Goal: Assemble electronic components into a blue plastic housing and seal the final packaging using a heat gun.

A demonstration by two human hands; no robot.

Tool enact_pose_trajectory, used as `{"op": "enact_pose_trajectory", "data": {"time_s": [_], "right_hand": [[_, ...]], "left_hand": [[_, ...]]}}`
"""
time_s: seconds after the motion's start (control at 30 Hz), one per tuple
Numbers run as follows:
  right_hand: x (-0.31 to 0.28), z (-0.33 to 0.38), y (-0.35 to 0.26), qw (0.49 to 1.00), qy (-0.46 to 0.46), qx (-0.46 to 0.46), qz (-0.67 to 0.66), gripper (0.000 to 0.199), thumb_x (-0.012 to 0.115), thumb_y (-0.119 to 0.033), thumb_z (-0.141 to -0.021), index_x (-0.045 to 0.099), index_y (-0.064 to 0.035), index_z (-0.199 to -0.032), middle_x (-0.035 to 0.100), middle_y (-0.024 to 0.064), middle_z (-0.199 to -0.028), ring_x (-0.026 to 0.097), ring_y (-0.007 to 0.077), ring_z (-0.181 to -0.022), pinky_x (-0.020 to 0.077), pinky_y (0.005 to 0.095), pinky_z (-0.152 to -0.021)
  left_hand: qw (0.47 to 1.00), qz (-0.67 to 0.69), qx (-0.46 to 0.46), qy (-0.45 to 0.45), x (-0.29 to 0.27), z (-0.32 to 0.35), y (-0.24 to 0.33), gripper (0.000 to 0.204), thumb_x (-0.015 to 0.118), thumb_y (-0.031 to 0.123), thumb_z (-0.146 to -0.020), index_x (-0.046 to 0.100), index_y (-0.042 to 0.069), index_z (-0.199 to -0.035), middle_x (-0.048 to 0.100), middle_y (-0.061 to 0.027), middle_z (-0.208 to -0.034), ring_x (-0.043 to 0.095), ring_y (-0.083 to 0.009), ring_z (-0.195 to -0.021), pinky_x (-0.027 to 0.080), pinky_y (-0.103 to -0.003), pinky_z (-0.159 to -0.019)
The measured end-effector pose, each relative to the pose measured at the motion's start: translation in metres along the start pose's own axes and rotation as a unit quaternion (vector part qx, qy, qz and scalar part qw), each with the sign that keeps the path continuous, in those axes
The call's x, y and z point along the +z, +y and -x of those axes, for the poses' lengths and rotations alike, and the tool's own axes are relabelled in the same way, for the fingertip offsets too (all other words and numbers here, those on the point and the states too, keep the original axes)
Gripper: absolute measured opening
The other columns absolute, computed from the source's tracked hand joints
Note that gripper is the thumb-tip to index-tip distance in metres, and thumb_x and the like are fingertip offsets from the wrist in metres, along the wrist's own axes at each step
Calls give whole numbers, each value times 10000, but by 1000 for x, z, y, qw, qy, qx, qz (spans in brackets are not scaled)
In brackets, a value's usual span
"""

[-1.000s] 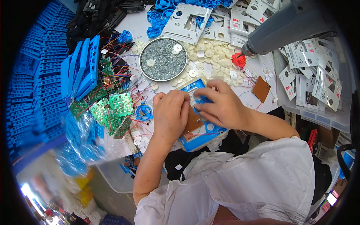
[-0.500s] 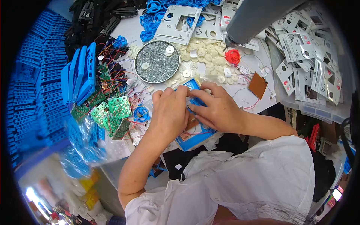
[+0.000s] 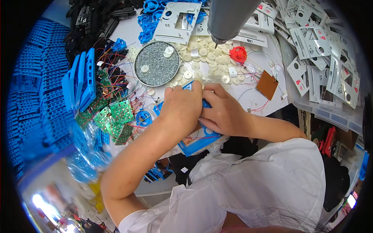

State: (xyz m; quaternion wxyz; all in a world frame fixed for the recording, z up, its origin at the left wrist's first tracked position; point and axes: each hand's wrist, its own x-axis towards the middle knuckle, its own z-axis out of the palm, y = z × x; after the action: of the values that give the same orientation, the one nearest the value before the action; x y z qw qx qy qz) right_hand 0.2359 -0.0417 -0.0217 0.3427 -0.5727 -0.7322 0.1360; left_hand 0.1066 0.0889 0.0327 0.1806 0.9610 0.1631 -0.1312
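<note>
A blue plastic casing lies on the near edge of the worktable under both my hands. Inside it a brown board and thin red wires show at the near end. My left hand is closed, its fingers curled over the casing's left and far part. From the right, my right hand reaches in, its bent fingers meeting the left hand's over the casing. Whatever is pinched between the fingertips is hidden by the hands.
A grey powered screwdriver hangs above the far side. Beyond my hands stand a round tin of screws and pale plastic discs. Green circuit boards and blue casings lie left; white panels fill a bin right.
My left hand has moved slightly right and closed in against my right hand, and its elbow has swung out to the left. The view has shifted a little; the screwdriver now hangs further left.
</note>
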Motion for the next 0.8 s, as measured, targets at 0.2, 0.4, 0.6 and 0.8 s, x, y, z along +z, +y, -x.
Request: {"op": "enact_pose_trajectory", "data": {"time_s": [0.2,0.4,0.6,0.8], "right_hand": [[5,2,2,1000,12,2,-6,254,779,-132,-768,736,-52,-1006,580,183,-1189,481,407,-1192,492,459,-953],[3,1,-4,999,22,-12,31,245,757,-127,-785,732,-45,-1015,589,122,-1153,489,370,-1179,523,425,-912],[1,-1,-4,999,3,-16,47,274,746,-108,-782,735,-59,-1051,606,78,-1133,523,343,-1138,530,409,-872],[-2,-4,-5,998,4,-31,58,293,744,-110,-778,735,-71,-1069,606,77,-1106,540,337,-1102,526,399,-845]], "left_hand": [[1000,-19,-8,11,-2,-3,7,476,748,13,-706,463,-59,-1081,686,-226,-810,654,-423,-805,520,-500,-706],[999,-26,-27,-25,-10,-5,-2,435,756,92,-772,500,1,-1112,727,-177,-850,726,-337,-872,584,-397,-701],[995,-71,-54,-41,-21,-18,-18,328,818,169,-740,667,33,-998,732,-162,-870,740,-362,-848,588,-452,-709],[984,-130,-38,-113,-36,-39,-8,183,851,201,-704,785,67,-810,756,-148,-878,747,-341,-883,598,-428,-757]]}}
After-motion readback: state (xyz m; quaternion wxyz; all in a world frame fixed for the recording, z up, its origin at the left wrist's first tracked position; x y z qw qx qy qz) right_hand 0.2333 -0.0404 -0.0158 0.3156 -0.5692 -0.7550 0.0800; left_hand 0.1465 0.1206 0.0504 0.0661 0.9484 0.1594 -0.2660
